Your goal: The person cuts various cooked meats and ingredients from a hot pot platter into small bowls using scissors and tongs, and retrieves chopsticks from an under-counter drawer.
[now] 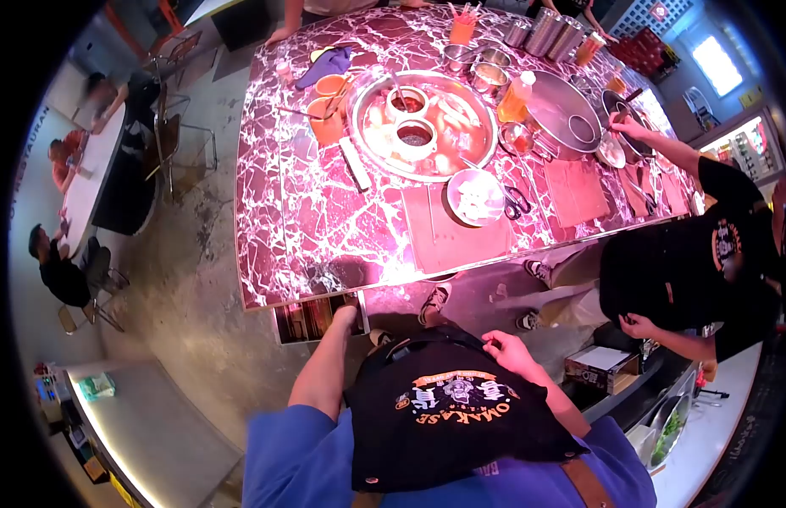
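Note:
My left hand [346, 317] reaches down to an open drawer [307, 321] under the near edge of the marbled table [325, 229]; its fingers are hidden at the drawer. My right hand [505, 349] is bent in front of the black apron [461, 398], fingers curled, and I cannot make out anything in it. On the table, a large round metal tray [368, 140] holds food in red liquid and two bowls of dark red sauce. A bowl of pale pieces [478, 197] sits on a reddish mat [423, 233], beside black scissors [516, 203].
At the right, a co-worker in a black apron [689, 262] reaches toward a pan [617, 106]. A bottle [517, 97], metal cups [567, 38] and a large round pan [558, 102] stand on the table. People sit at a white table [96, 173] on the left.

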`<state>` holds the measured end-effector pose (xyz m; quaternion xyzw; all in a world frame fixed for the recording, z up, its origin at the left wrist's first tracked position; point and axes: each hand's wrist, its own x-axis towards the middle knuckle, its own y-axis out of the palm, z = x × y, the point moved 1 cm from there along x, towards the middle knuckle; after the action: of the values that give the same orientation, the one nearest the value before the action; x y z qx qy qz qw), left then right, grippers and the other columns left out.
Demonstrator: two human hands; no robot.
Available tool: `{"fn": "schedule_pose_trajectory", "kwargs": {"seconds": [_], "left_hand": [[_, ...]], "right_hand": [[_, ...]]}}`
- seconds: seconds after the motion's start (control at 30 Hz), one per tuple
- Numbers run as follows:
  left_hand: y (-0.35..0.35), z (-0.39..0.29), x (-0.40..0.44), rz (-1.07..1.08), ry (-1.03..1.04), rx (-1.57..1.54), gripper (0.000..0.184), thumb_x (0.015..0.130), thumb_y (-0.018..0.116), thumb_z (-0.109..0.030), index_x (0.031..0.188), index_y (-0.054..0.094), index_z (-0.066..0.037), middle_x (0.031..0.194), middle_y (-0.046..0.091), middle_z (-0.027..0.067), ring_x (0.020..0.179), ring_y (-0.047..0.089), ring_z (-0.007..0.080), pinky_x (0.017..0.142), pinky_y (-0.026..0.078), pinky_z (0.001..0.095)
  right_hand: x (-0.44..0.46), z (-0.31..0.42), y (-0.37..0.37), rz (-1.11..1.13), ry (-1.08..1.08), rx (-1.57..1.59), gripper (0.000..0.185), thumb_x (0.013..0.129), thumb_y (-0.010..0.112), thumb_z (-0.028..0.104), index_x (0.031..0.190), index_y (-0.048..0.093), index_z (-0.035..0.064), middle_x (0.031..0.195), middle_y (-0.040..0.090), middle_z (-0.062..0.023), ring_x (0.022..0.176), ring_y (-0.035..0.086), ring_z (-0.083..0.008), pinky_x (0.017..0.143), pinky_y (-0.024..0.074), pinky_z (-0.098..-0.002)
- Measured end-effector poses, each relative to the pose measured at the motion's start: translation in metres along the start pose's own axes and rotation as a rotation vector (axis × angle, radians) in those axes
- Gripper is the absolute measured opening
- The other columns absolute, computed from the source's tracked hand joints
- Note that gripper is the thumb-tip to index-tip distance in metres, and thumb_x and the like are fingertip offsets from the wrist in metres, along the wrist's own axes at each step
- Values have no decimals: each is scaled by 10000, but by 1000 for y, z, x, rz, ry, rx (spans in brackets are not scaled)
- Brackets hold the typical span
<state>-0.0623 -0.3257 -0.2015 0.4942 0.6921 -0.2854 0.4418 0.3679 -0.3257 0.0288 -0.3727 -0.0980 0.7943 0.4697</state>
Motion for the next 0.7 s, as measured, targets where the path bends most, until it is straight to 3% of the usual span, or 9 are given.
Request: {"fn": "schedule_pose_trajectory", "kwargs": {"seconds": [0.03,0.1,0.23,0.37,0.4,0.5,0.6,0.63,0.7], "left_hand": [[5,-1,-2,-24,-1,-92,428,957,560,-460,815,673,-72,625,594,89,479,519,249,436,395,410],[8,-6,-11,-29,-26,-152,396,943,557,-427,807,672,-74,621,591,79,477,513,233,434,388,399],[-1,-17,-26,-106,122,-28,323,888,637,-365,788,657,-59,600,544,37,449,463,155,409,337,335],[-18,-42,-69,59,-10,105,293,865,703,-260,689,638,-35,553,541,68,406,465,161,375,336,310],[-18,-43,-82,66,-49,151,280,860,710,-257,699,636,-41,561,543,68,403,467,160,374,345,308],[-18,-35,-115,60,-127,100,241,842,738,-255,740,634,-62,601,565,61,418,496,159,379,375,303],[-26,0,-128,121,-138,-79,177,844,749,-250,892,665,-102,730,652,21,514,564,142,415,380,275],[-24,3,-141,164,-150,-143,180,847,748,-250,917,668,-104,751,665,18,523,573,138,418,378,271],[-16,12,-156,172,-183,-227,167,864,734,-239,933,673,-99,767,683,14,544,586,122,412,360,251]], "right_hand": [[0,-1,4,23,33,-1,232,889,705,121,1106,667,45,817,681,-72,727,632,-149,724,518,-306],[5,-2,10,32,28,13,232,893,706,110,1111,663,40,833,680,-61,749,626,-136,736,518,-301],[19,-4,17,99,-44,-24,233,901,702,93,1119,650,31,864,679,-46,788,617,-118,754,516,-291],[44,14,23,179,-35,-73,247,906,695,92,1138,641,25,855,678,-50,782,622,-118,743,520,-294],[52,21,25,195,-70,-96,265,901,691,114,1149,644,33,877,704,-104,778,670,-179,746,529,-320],[82,42,42,257,-200,-157,265,895,695,131,1135,655,26,905,706,-121,818,689,-201,787,541,-330],[116,63,86,424,-316,-8,242,919,675,102,1139,646,5,919,685,-50,797,630,-116,759,523,-278],[127,72,108,596,-104,236,226,941,662,119,1150,642,35,915,682,-38,774,609,-105,716,511,-252],[135,110,147,698,180,248,361,960,659,343,1169,607,53,924,663,-21,777,614,-102,689,508,-246]]}}
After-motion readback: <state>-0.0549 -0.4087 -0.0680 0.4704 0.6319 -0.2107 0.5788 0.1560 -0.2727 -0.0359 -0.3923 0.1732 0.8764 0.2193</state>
